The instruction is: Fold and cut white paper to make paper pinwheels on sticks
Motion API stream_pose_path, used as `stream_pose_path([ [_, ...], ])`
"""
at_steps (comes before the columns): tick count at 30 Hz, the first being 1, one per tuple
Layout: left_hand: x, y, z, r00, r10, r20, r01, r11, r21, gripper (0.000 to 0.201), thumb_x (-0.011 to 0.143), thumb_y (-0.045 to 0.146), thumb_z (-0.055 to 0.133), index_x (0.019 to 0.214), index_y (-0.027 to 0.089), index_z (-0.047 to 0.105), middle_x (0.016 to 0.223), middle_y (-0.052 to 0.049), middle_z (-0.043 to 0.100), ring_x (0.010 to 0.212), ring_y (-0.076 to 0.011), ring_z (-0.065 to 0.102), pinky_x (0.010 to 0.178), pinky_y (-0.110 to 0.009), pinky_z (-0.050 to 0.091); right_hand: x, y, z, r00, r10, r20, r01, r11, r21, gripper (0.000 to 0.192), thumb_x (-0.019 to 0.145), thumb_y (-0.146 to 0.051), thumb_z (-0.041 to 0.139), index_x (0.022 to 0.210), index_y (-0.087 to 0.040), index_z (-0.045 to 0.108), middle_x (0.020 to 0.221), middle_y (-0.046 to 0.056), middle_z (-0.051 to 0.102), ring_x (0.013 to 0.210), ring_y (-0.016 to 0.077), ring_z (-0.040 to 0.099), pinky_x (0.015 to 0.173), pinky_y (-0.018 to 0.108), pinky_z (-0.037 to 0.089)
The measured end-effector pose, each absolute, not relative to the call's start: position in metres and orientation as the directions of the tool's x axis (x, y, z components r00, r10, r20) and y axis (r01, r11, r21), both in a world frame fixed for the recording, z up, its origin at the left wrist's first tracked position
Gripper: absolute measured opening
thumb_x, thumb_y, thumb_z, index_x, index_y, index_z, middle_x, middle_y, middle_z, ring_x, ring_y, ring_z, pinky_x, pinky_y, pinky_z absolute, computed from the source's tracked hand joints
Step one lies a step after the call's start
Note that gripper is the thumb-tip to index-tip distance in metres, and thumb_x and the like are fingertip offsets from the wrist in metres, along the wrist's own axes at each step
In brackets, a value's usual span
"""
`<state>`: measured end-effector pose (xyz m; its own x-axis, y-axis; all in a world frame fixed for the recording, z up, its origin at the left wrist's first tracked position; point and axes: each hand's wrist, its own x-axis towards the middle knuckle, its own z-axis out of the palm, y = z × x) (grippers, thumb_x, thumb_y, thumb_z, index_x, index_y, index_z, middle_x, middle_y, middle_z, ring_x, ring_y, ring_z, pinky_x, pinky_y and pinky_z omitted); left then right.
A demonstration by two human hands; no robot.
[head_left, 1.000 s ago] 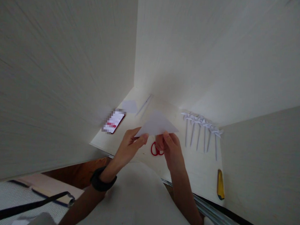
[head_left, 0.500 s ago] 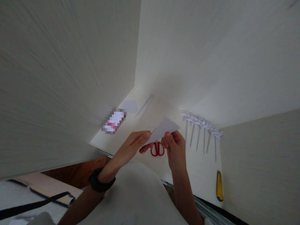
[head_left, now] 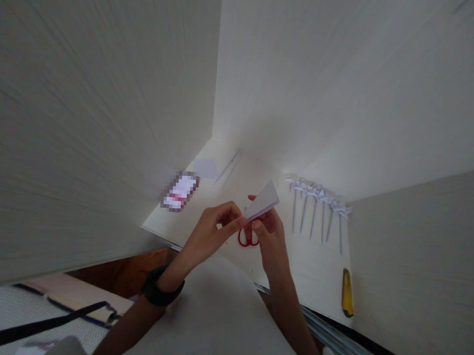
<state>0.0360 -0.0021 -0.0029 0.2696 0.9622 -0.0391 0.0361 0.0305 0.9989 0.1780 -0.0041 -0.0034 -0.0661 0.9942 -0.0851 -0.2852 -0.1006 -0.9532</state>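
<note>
Both hands now pinch a folded white paper (head_left: 264, 200) above the red scissors (head_left: 248, 238): the left hand (head_left: 210, 233) grips its near end, the right hand (head_left: 269, 232) holds it from below. A second ago the paper spread as a wide triangle; now it is a narrow wedge (apparently folded over again). Right of the scissors, the row of paper pinwheels (head_left: 318, 207) and the yellow cutter (head_left: 347, 292) lie unmoved.

No text can be read; the phone (head_left: 180, 191) screen is blurred out
</note>
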Motion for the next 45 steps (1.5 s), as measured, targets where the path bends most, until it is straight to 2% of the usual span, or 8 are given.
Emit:
stream_pose_path([
  [5, 0.038, -0.004, 0.001, 0.257, 0.966, -0.026, 0.124, -0.006, 0.992, 0.023, 0.087, 0.035, 0.058, 0.072, 0.017, 0.056, 0.061, 0.005, 0.054, 0.057, -0.0098, 0.047, 0.055, -0.022, 0.034, 0.177, -0.004, 0.0, -0.012, 0.994, -0.109, -0.232, -0.109, -0.967, 0.044, 0.064, -0.04, 0.077, 0.103, -0.024, 0.064, 0.065, -0.004, 0.057, 0.054, 0.0105, 0.046, 0.048, 0.024, 0.039],
  [10, 0.036, -0.005, 0.001, 0.264, 0.964, -0.006, 0.091, -0.018, 0.996, 0.034, 0.09, 0.045, 0.05, 0.071, 0.018, 0.054, 0.059, 0.004, 0.051, 0.053, -0.0105, 0.043, 0.052, -0.023, 0.033, 0.179, -0.005, -0.003, -0.039, 0.992, -0.119, -0.284, -0.125, -0.95, 0.045, 0.066, -0.039, 0.076, 0.105, -0.021, 0.063, 0.064, -0.005, 0.056, 0.05, 0.0091, 0.043, 0.046, 0.023, 0.035],
  [15, 0.036, -0.006, 0.001, 0.211, 0.977, 0.018, 0.1, -0.04, 0.994, 0.043, 0.094, 0.05, 0.04, 0.066, 0.018, 0.049, 0.055, 0.004, 0.045, 0.051, -0.0107, 0.042, 0.052, -0.024, 0.032, 0.181, -0.012, -0.014, 0.041, 0.983, -0.179, -0.287, -0.16, -0.945, 0.019, 0.071, -0.035, 0.069, 0.076, -0.019, 0.06, 0.06, -0.004, 0.054, 0.05, 0.01, 0.042, 0.048, 0.026, 0.036],
  [20, 0.037, -0.007, 0.001, 0.168, 0.986, -0.014, 0.137, -0.009, 0.991, 0.046, 0.097, 0.044, 0.033, 0.061, 0.018, 0.046, 0.054, 0.003, 0.047, 0.053, -0.0121, 0.046, 0.055, -0.026, 0.034, 0.181, -0.014, -0.021, 0.144, 0.967, -0.21, -0.245, -0.171, -0.954, 0.019, 0.072, -0.031, 0.066, 0.06, -0.02, 0.055, 0.053, -0.005, 0.049, 0.051, 0.0109, 0.041, 0.053, 0.027, 0.039],
  [29, 0.038, -0.003, -0.003, 0.109, 0.991, -0.072, 0.179, 0.052, 0.982, 0.03, 0.089, 0.038, 0.048, 0.068, 0.017, 0.054, 0.056, 0.003, 0.051, 0.05, -0.0111, 0.048, 0.048, -0.022, 0.036, 0.176, -0.014, -0.015, 0.138, 0.971, -0.196, -0.068, -0.188, -0.98, 0.021, 0.068, -0.035, 0.064, 0.055, -0.02, 0.059, 0.049, -0.001, 0.056, 0.049, 0.0137, 0.05, 0.047, 0.027, 0.04],
  [37, 0.037, 0.0, -0.011, 0.161, 0.985, -0.068, 0.229, 0.03, 0.973, 0.028, 0.087, 0.04, 0.054, 0.074, 0.016, 0.061, 0.056, 0.003, 0.053, 0.052, -0.011, 0.051, 0.051, -0.022, 0.039, 0.182, -0.01, -0.017, 0.323, 0.944, -0.066, -0.084, -0.041, -0.996, 0.028, 0.076, -0.039, 0.067, 0.094, -0.018, 0.069, 0.089, 0.005, 0.071, 0.078, 0.0201, 0.063, 0.07, 0.035, 0.052],
  [41, 0.037, 0.001, -0.011, 0.201, 0.976, -0.09, 0.196, 0.05, 0.979, 0.03, 0.087, 0.043, 0.055, 0.078, 0.015, 0.062, 0.059, 0.003, 0.055, 0.052, -0.0109, 0.052, 0.052, -0.022, 0.041, 0.186, -0.007, -0.016, 0.305, 0.945, 0.122, -0.099, 0.159, -0.982, 0.032, 0.083, -0.029, 0.062, 0.115, -0.025, 0.066, 0.115, 0.004, 0.069, 0.102, 0.0209, 0.063, 0.089, 0.037, 0.049],
  [45, 0.039, 0.001, -0.01, 0.186, 0.976, -0.117, 0.166, 0.086, 0.982, 0.034, 0.087, 0.046, 0.054, 0.074, 0.016, 0.06, 0.059, 0.002, 0.056, 0.051, -0.0115, 0.053, 0.05, -0.022, 0.041, 0.186, -0.009, -0.018, 0.311, 0.929, 0.2, -0.005, 0.212, -0.977, 0.043, 0.086, -0.026, 0.059, 0.129, -0.03, 0.058, 0.134, 0.004, 0.061, 0.12, 0.0223, 0.057, 0.099, 0.041, 0.046],
])
